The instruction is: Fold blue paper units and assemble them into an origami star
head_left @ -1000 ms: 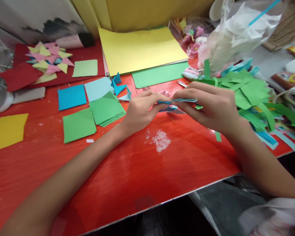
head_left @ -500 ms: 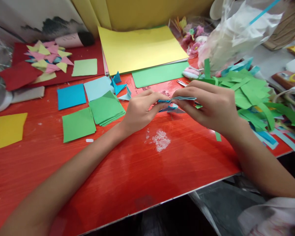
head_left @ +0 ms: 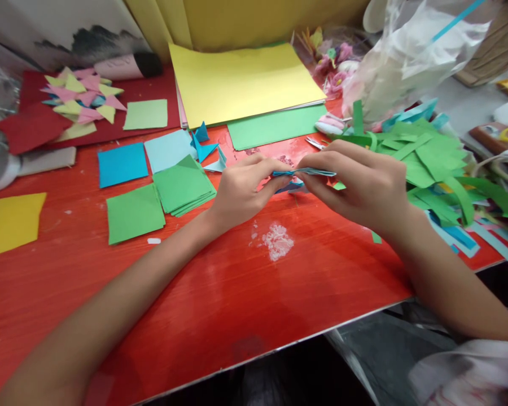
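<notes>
Between my two hands is a small piece of folded blue paper (head_left: 317, 172), held edge-on above the red table. My left hand (head_left: 248, 186) pinches its left end between thumb and fingers. At the other end, the thumb and fingers of my right hand (head_left: 359, 180) are closed on it, with a pale blue layer sticking out to the right. Fingers hide much of the folds. Just beyond my left hand lie small folded blue pieces (head_left: 203, 145). Stacked green paper squares (head_left: 184, 186) lie left of that hand.
Yellow sheets (head_left: 245, 84) and a green sheet (head_left: 279, 127) lie at the back. Green paper scraps (head_left: 423, 152) heap up on the right, beside a plastic bag (head_left: 410, 62). Small scissors (head_left: 315, 143) lie behind my right hand. A pink-and-yellow folded star (head_left: 84, 96) rests back left.
Both hands stay in nearly the same place on the folded blue paper. The paper's right end has tilted slightly downward, and the right fingers have shifted a little.
</notes>
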A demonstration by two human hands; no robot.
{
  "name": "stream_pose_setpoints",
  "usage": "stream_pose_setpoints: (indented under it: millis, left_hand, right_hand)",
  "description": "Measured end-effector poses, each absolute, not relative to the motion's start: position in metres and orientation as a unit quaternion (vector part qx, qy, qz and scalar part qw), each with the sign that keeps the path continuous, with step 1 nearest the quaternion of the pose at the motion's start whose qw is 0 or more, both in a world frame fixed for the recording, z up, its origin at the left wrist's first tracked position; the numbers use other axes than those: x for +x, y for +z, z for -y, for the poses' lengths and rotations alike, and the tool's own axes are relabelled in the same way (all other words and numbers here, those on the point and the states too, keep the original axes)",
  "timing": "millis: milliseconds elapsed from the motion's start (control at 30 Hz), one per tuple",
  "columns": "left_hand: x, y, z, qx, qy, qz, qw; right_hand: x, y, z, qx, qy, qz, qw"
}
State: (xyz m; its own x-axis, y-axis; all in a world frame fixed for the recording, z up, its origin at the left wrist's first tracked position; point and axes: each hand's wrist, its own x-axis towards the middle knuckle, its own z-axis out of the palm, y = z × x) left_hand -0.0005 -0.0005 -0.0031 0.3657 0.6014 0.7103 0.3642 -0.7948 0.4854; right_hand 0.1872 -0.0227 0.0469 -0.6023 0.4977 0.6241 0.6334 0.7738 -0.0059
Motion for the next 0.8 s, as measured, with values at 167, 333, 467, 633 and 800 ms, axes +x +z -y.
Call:
stream_pose_setpoints:
  millis: [167, 333, 467, 633, 800]
  left_hand:
    - [-0.0009, -0.002, 0.0014, 0.818, 0.472, -0.303, 0.125]
    - [-0.0008, -0.0019, 0.0016, 0.819, 0.475, -0.293, 0.131]
    - [-0.0003, -0.0024, 0.0011, 0.818, 0.484, -0.285, 0.124]
    - [-0.0003, -0.0028, 0.0005, 0.822, 0.472, -0.295, 0.125]
    - [-0.0005, -0.0027, 0.0002, 0.823, 0.479, -0.282, 0.119]
  right_hand:
    - [0.188, 0.0456, 0.0213, -0.303, -0.135, 0.892, 0.307]
    - [0.188, 0.0453, 0.0205, -0.299, -0.125, 0.892, 0.316]
    - [0.1872, 0.0465, 0.0217, -0.339, -0.072, 0.884, 0.315]
    - [0.1875, 0.0467, 0.0203, -0.367, -0.021, 0.875, 0.314]
    - [0.1879, 0.0479, 0.0191, -0.366, 0.013, 0.872, 0.324]
